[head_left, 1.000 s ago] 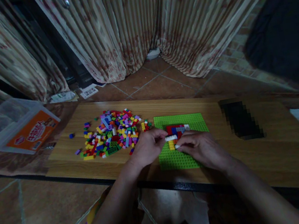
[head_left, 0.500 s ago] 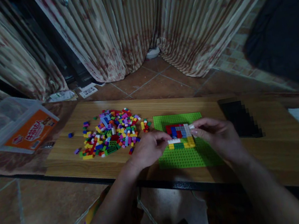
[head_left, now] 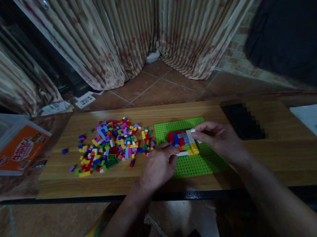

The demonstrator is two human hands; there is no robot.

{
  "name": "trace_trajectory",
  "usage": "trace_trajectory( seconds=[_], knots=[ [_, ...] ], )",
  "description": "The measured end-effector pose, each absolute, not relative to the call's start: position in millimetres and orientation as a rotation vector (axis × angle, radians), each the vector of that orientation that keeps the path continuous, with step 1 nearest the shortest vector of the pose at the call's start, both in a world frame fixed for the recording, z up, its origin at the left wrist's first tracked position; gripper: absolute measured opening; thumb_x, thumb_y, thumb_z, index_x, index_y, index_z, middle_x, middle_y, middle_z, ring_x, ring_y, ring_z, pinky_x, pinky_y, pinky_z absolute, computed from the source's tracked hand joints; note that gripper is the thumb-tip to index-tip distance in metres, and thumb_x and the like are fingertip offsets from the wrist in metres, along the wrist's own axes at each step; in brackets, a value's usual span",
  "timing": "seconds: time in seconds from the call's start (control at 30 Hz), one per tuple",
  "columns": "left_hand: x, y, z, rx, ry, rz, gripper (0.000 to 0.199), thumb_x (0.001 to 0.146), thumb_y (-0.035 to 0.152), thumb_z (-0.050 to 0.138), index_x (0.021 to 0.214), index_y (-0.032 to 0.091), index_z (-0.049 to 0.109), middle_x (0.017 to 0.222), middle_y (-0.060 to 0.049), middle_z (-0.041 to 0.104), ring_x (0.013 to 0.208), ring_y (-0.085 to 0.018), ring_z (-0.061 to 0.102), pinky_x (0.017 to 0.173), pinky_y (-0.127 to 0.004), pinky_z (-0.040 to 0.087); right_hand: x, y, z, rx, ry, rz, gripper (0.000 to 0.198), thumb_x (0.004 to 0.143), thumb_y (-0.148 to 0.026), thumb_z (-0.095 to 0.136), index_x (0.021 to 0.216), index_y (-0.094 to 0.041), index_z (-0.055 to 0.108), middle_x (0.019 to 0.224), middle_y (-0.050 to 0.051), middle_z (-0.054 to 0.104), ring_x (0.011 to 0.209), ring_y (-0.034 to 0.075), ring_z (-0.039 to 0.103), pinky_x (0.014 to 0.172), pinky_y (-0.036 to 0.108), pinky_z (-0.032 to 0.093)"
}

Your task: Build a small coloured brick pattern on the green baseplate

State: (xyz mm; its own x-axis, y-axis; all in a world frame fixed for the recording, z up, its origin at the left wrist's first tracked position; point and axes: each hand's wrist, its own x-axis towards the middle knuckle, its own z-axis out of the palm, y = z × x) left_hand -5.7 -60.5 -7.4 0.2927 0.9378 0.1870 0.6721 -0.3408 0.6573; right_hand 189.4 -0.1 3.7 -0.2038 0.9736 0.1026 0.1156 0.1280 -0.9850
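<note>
A green studded baseplate [head_left: 197, 165] carries a low block of coloured toy bricks [head_left: 184, 140], with red, blue, grey, orange and yellow showing. My left hand [head_left: 160, 164] is at the block's near left corner, thumb and fingers closed on one end of a long white brick [head_left: 182, 154]. That brick lies along the block's near edge; whether it is pressed on I cannot tell. On the other side, my right hand [head_left: 220, 137] pinches a small white brick [head_left: 192, 131] by the block's far right corner. Its fingertips partly cover the piece.
Left of the baseplate a heap of loose bricks [head_left: 110, 143] spreads over the wooden table [head_left: 75, 186]. A clear plastic box [head_left: 0, 126] with an orange label stands at far left. A black pixelated flat object [head_left: 240, 120] and white papers [head_left: 315, 119] lie to the right.
My view has shifted slightly, moving the scene left. The long white brick in my left hand has come nearer to me, uncovering more of the block's front rows. My right hand keeps its pinch.
</note>
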Motion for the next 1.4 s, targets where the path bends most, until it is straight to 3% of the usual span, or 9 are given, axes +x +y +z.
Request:
trace_trajectory(
  seconds=[0.47,0.9,1.07,1.4],
  knots=[
    [-1,-65,-15,2.242,1.444,0.853,0.020,0.089,0.010,0.050,0.076,0.017,0.064,0.083,-0.002,0.063,0.079,-0.013,0.060,0.071,-0.025,0.047,183,-3,5,-1.217,-1.550,1.284,0.027,0.066,-0.042,0.076,0.080,-0.019,0.071,0.072,0.000,0.067,0.061,0.012,0.057,0.056,0.026,0.046],
    [-1,-65,-17,2.285,1.424,0.851,0.022,0.085,0.004,0.051,0.068,0.016,0.059,0.077,0.000,0.060,0.075,-0.011,0.058,0.067,-0.023,0.043,182,-4,-3,-1.126,-1.634,1.274,0.020,0.073,-0.034,0.071,0.089,-0.021,0.071,0.088,0.003,0.072,0.080,0.016,0.064,0.078,0.033,0.050],
    [1,-67,-25,2.314,1.465,0.872,0.023,0.086,0.006,0.050,0.070,0.017,0.061,0.078,-0.001,0.062,0.074,-0.012,0.058,0.066,-0.023,0.044,182,-4,-4,-1.106,-1.841,1.140,0.016,0.080,-0.029,0.064,0.094,-0.022,0.071,0.097,0.004,0.071,0.091,0.018,0.065,0.085,0.036,0.049],
    [3,-72,-40,2.381,1.487,1.001,0.019,0.088,0.010,0.049,0.084,0.019,0.065,0.089,-0.003,0.066,0.083,-0.014,0.062,0.078,-0.027,0.051,176,-14,10,-1.066,-2.180,0.881,0.020,0.087,-0.018,0.053,0.092,-0.024,0.072,0.096,0.003,0.071,0.090,0.017,0.064,0.083,0.034,0.048]
  ],
)
